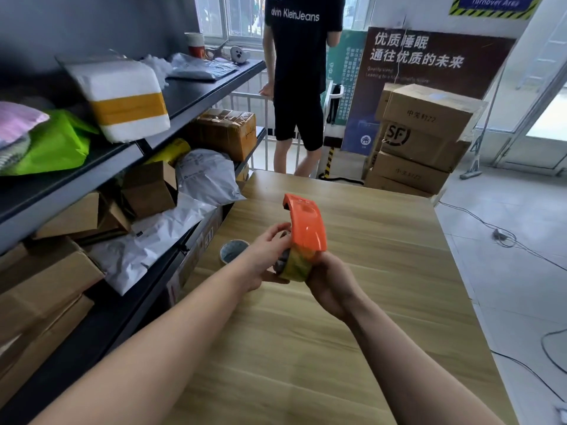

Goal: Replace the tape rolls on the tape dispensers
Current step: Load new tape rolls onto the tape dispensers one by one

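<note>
Two hands meet above the middle of the table [383, 317], both closed on one thing: the orange tape dispenser [305, 223] w/ a yellowish tape roll [295, 266] in its lower part. The left hand [265, 256] has its fingers curled round the left side of the roll, approx. at the core. The right hand [329, 282] clasps the dispenser from below and from the right. The dispenser is held in the air, not touching the table, orange cover toward the far side.

Just left of the hands, a thin greyish ring [233, 251] lies on the table, prob. a used-up core, but I cannot tell for sure.

My judgement: for this dispenser the swap looks nearly done. Whether the roll sits fully on its hub is hidden by fingers. Left to do, I think: lead the tape end to the blade. No 2nd dispenser is visible.

At left, a shelf [199, 93] w/ parcels; far off, another person [302, 72] and stacked boxes [423, 133].
</note>
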Motion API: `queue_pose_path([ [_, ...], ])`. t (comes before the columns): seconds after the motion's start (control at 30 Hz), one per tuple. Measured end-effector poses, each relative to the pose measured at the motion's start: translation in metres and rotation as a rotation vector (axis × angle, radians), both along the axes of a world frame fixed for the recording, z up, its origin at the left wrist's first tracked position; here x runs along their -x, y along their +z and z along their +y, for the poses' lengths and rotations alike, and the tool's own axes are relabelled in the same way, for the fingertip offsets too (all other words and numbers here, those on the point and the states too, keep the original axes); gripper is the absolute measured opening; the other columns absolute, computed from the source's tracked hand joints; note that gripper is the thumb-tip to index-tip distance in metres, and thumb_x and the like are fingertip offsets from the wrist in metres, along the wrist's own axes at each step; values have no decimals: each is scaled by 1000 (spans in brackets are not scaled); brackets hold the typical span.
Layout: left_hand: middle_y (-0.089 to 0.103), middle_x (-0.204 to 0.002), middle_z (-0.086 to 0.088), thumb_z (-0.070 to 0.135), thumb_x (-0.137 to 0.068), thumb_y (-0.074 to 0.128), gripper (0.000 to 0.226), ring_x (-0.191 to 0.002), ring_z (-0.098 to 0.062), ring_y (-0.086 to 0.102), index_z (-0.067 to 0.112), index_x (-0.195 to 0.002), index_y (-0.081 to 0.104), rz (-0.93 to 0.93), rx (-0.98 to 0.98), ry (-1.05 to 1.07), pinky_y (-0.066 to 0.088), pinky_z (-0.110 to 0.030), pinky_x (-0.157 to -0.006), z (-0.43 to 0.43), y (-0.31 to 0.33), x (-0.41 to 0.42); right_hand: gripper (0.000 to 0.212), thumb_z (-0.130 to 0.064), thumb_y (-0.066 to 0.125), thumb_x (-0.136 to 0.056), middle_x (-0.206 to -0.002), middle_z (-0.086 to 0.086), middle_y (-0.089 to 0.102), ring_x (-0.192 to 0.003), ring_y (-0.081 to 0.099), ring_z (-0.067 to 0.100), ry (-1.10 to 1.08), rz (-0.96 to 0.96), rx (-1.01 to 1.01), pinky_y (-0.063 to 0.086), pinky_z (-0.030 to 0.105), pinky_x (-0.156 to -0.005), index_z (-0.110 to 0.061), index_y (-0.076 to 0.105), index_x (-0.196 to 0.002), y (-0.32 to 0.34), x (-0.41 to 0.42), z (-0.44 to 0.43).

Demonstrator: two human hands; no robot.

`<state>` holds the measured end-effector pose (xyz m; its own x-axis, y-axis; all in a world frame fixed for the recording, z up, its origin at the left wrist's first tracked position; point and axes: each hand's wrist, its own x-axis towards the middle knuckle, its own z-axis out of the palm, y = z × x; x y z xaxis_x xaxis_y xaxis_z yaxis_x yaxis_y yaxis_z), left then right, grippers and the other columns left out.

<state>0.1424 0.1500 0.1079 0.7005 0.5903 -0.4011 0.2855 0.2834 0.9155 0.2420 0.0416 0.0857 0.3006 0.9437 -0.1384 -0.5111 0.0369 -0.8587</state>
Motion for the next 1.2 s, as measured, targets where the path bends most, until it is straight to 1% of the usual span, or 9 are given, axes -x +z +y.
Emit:
queue_pose_path([
  [0.1,64,-115,0,46,-82,67,36,-100,-25,64,50,-114,51,-37,-92,-4,58,-45,-75,1,-2,2,47,-11,42,-78,-114,21,67,-98,67,29,9,134,-79,50,35,-89,2,61,-119,1,-6,-5],
  [0.17,63,-119,-1,47,-75,71,37,-102,-22,64,54,-108,54,-55,-160,-39,56,-45,-78,1,-2,4,51,-37,46,-86,-107,23,65,-85,67,28,-24,233,-40,51,35,-81,2,67,-111,1,-9,-6],
  [0.23,58,-124,-3,52,-66,70,46,-108,-21,60,59,-108,53,-77,-296,-115,55,-40,-80,-1,-3,7,75,-65,41,-85,-109,21,69,-91,70,29,-36,249,12,56,38,-78,-1,71,-110,1,-11,-4],
  [0.3,51,-125,1,52,-62,68,49,-114,-19,54,64,-107,51,-87,-464,-181,52,-39,-87,-3,-4,10,73,-71,35,-84,-113,14,71,-102,70,27,-28,194,33,58,42,-80,-14,75,-107,5,-10,-1],
  [0.47,45,-124,4,39,-63,75,55,-120,-12,48,61,-107,52,-164,-626,-233,45,-36,-101,-5,3,16,58,-55,53,-82,-121,15,68,-111,65,27,-54,180,77,51,45,-99,-9,70,-114,5,-10,-2],
  [0.6,50,-125,-3,24,-76,76,54,-116,-16,50,57,-111,51,-185,-569,-202,49,-36,-92,-1,9,20,50,-42,48,-91,-127,19,64,-112,65,30,5,233,21,55,43,-91,-4,70,-115,1,-8,-6],
  [0.7,47,-128,0,23,-78,76,55,-120,-14,47,51,-116,49,-157,-659,-237,44,-29,-100,2,8,25,55,-36,52,-88,-122,20,66,-107,66,31,6,93,68,51,46,-99,3,57,-127,5,-9,-10],
  [0.93,33,-139,-3,29,-75,76,58,-127,-18,38,32,-128,54,43,-1209,-303,47,-34,-96,-4,0,25,63,-42,77,-72,-102,16,69,-80,69,27,-175,-198,251,58,39,-63,-14,48,-121,27,0,-6],
  [1.2,42,-125,1,35,-73,78,58,-118,-14,44,36,-126,53,12,-905,-83,41,-26,-95,6,-2,24,40,-18,76,-80,-107,18,70,-83,68,25,-274,-181,174,52,40,-69,-18,53,-113,24,8,-10],
])
